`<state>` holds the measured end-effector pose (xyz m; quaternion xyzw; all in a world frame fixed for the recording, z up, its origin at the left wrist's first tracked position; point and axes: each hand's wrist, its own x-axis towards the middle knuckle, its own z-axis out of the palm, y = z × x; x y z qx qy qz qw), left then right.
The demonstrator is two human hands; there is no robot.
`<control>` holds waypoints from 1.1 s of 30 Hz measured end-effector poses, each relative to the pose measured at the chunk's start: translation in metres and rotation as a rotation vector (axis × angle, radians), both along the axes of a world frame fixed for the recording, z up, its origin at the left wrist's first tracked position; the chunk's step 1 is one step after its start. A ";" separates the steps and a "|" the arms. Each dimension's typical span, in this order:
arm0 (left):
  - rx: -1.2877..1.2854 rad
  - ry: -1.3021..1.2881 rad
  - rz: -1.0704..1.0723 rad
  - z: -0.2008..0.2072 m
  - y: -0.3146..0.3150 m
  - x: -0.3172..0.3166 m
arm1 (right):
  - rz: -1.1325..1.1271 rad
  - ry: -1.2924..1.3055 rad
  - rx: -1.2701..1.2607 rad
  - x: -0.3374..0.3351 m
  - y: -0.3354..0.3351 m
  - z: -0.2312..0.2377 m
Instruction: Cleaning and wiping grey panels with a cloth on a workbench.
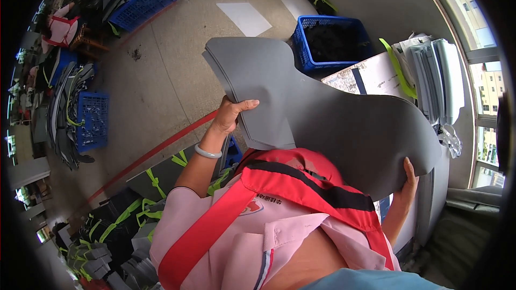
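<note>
A stack of large grey cut sheets (333,113) with curved edges spans the space in front of my body. My left hand (234,114) grips its left edge, thumb on top and the other fingers underneath. At the right end my right hand (408,180) holds the rim from the near side, with its thumb over the top and its fingers partly hidden below. Several layers show along the left edge. The stack's near side rests close against my red apron (301,161).
A blue crate (332,67) with dark pieces stands beyond the stack. Folded grey and white sheets (438,75) sit by the window. Left are more blue crates (92,123) and bundles with green ties (123,220). A white sheet (244,17) lies on the floor; a person (60,31) is far left.
</note>
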<state>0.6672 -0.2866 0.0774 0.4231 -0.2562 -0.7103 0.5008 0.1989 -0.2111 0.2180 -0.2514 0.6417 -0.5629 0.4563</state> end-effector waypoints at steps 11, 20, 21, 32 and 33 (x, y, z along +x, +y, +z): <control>0.118 -0.278 0.681 0.003 -0.079 0.148 | 0.588 -0.032 0.097 0.215 -0.327 -0.072; 0.203 -0.236 1.036 0.013 -0.215 0.227 | 1.153 -0.037 0.169 0.412 -0.563 -0.067; 0.189 -0.209 1.041 0.016 -0.240 0.242 | 1.188 0.021 0.142 0.435 -0.585 -0.068; 0.141 -0.136 0.893 0.009 -0.551 0.467 | 1.140 0.206 0.098 0.627 -0.841 -0.050; 0.131 -0.149 0.878 0.005 -0.580 0.484 | 1.093 0.223 0.074 0.640 -0.860 -0.051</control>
